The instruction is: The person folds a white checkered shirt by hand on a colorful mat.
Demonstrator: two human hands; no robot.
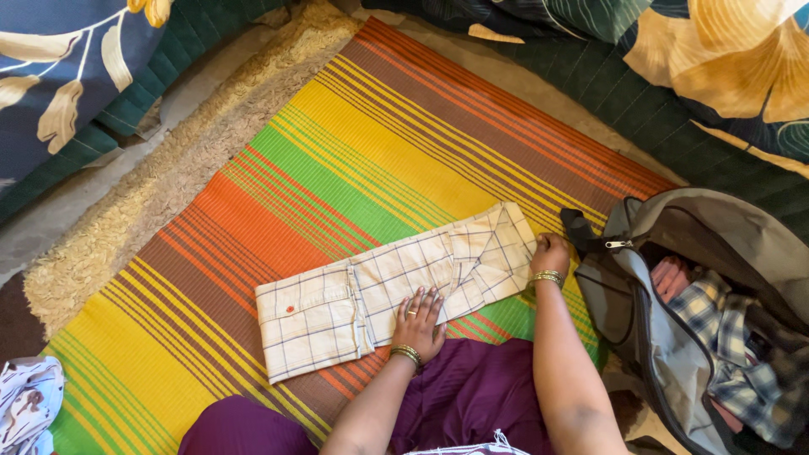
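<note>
A cream checked shirt (371, 295), folded into a long strip, lies on a striped mat (337, 160). My left hand (417, 323) presses flat on the shirt's near edge, fingers spread. At the shirt's right end my right hand (549, 253) rests with its fingers curled at the cloth's edge; whether it pinches the cloth I cannot tell. Both wrists wear gold bangles.
An open grey bag (640, 329) stands to the right with a blue checked garment (725, 337) inside. A shaggy beige rug (152, 194) lies under the mat. Flowered bedding (59, 76) sits at the upper left and upper right. White patterned cloth (25, 404) lies at the lower left.
</note>
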